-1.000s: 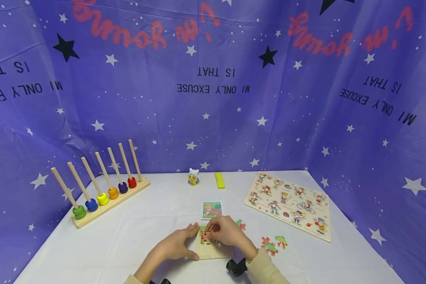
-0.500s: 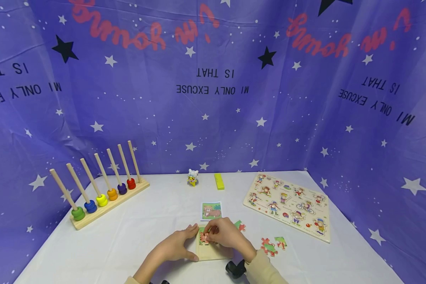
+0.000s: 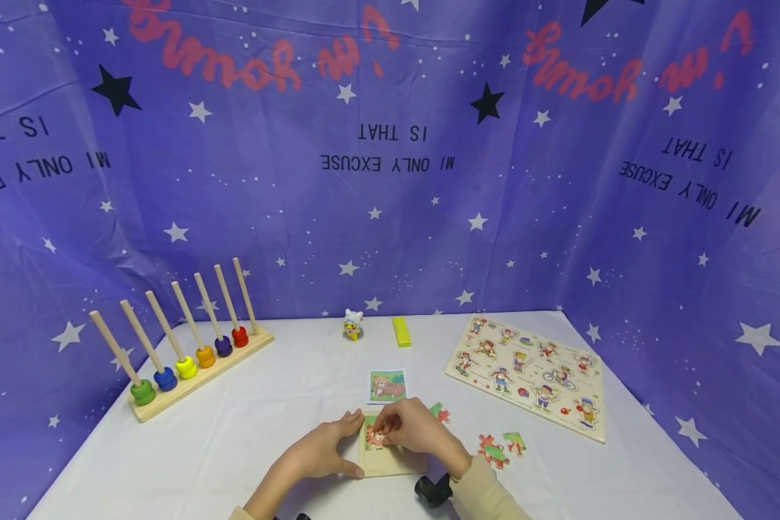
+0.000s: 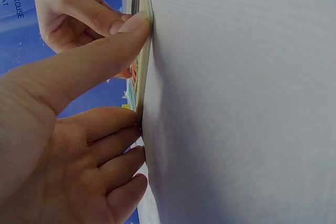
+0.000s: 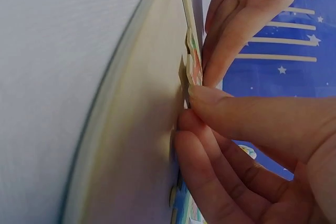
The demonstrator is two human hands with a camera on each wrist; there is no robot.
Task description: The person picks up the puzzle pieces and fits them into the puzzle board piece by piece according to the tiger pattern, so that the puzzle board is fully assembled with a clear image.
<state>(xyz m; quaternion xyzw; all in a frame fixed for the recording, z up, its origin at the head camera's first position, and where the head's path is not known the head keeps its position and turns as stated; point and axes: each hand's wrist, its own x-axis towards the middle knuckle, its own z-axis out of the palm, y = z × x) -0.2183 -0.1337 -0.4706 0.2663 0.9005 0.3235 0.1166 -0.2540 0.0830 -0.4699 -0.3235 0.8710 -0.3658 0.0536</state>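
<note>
My left hand (image 3: 321, 449) lies along the left side of a shallow wooden puzzle tray (image 3: 390, 467). In the left wrist view its thumb (image 4: 105, 56) and fairly straight fingertips touch the tray's edge. My right hand (image 3: 418, 427) is over the tray and pinches a red-and-green jigsaw piece (image 5: 195, 71) between thumb and fingers, low at the upper left part of the tray. Green jigsaw (image 3: 369, 420) shows in the tray's upper left corner beside it. The right hand hides the tray's upper right part.
Behind the tray lies a bear picture card (image 3: 387, 386). Loose jigsaw pieces (image 3: 492, 451) are on the right, another (image 3: 439, 412) by the right hand. Farther out stand a peg board with coloured rings (image 3: 201, 372), a small figurine (image 3: 353, 325), a yellow block (image 3: 401, 331) and a picture board (image 3: 526, 375).
The jigsaw piece in my right fingers has shifted slightly and now looks flatter and brighter against the tray. My left hand stays at the tray's edge.
</note>
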